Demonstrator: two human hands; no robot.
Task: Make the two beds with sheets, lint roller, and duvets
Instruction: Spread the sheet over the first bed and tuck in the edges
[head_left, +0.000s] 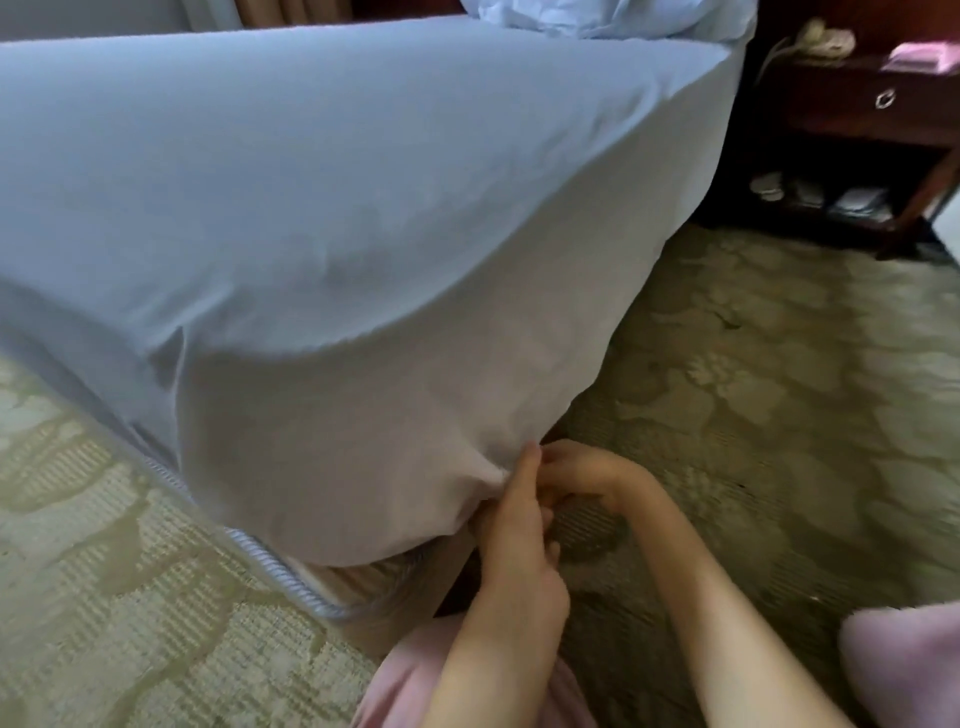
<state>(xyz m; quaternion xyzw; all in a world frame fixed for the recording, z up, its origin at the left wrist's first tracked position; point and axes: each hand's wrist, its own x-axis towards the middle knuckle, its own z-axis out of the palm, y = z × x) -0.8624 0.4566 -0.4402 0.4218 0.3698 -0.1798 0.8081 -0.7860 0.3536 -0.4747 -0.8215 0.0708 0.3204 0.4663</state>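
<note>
Nearest the camera, pink clothing (410, 670) covers the person's lap at the bottom edge, and another pink fold (904, 670) sits low on the right. Both bare forearms reach forward from there to the near corner of the bed. The left hand (519, 535) is up against the hanging white sheet (363, 426). Its index finger lies straight along the cloth and its other fingers are curled in, pinching the fabric where small creases gather. The right hand (576, 475) is just beside it and touches it. Its fingers are curled toward the same gather, but their tips are hidden behind the left hand, so I cannot tell whether they hold any cloth. The sheet drapes over the corner and down the side of the mattress. Below its hem, the mattress's corded edge (311, 592) shows bare. Patterned carpet (753, 389) lies on both sides of the bed, paler on the left. Farther back, the sheet lies smooth across the top of the bed, and a rumpled white heap of bedding (597, 18) sits at the far end. Beyond the bed on the right stands a dark wooden nightstand (831, 124) with a ring pull (884, 98) on its drawer. A pale telephone (823, 36) and a pink item (922, 57) rest on top, and blurred pale objects sit on its lower shelf.
</note>
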